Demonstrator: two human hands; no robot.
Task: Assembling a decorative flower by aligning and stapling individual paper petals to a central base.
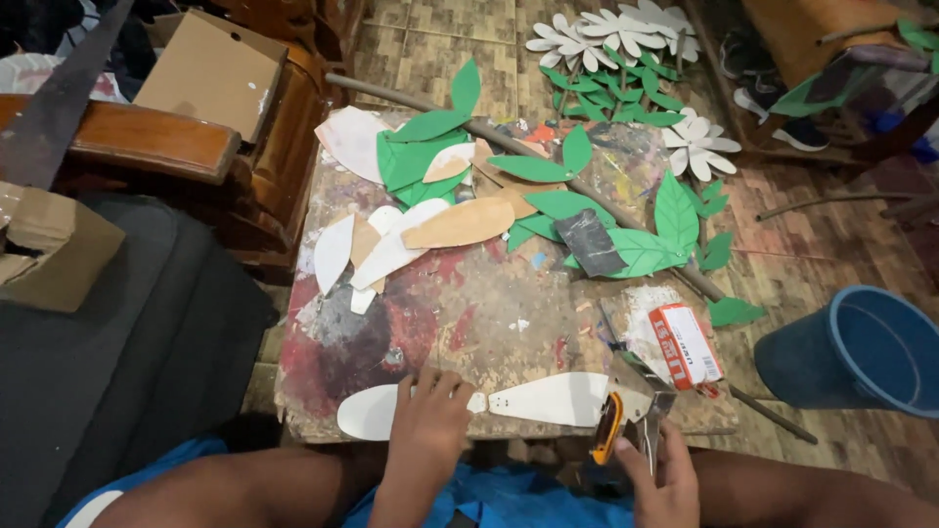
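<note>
small box [687,344] | red-white, flat | table's right edge; cardboard box [210,73] | brown | upper left

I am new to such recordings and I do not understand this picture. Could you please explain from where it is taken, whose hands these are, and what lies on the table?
One camera on a person's head looks down. Both bare hands are that person's. The left hand presses a white petal-shaped cutout on the paint-stained table. The right hand holds a yellow utility knife. Farther away lie green paper leaves, more white and tan cutouts, and a small red-and-white box. A blue bucket stands on the floor.
</note>
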